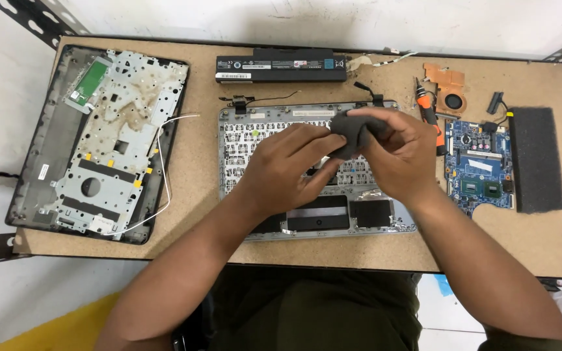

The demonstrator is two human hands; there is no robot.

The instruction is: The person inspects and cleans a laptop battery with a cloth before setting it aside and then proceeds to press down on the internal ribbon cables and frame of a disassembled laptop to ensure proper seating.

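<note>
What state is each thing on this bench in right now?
Left hand: grip on the grey cloth.
Right hand: grip on the grey cloth.
Grey cloth: bunched, held over the keyboard frame.
Keyboard frame: face down, uncovered.
Bottom cover: removed, lying open, stained.
Battery: out, lying flat.
Motherboard: removed, bare.
Fan: detached.
Screwdriver: lying unused.

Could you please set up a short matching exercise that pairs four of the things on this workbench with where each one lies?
Things:
1. battery pack
2. grey cloth
3. blue circuit board
4. black foam pad

Places:
A. far right of the bench
B. held in the fingers of both hands over the keyboard frame
C. along the far edge, beyond the keyboard frame
D. between the keyboard frame and the foam pad

Pairs: 1-C, 2-B, 3-D, 4-A
</note>
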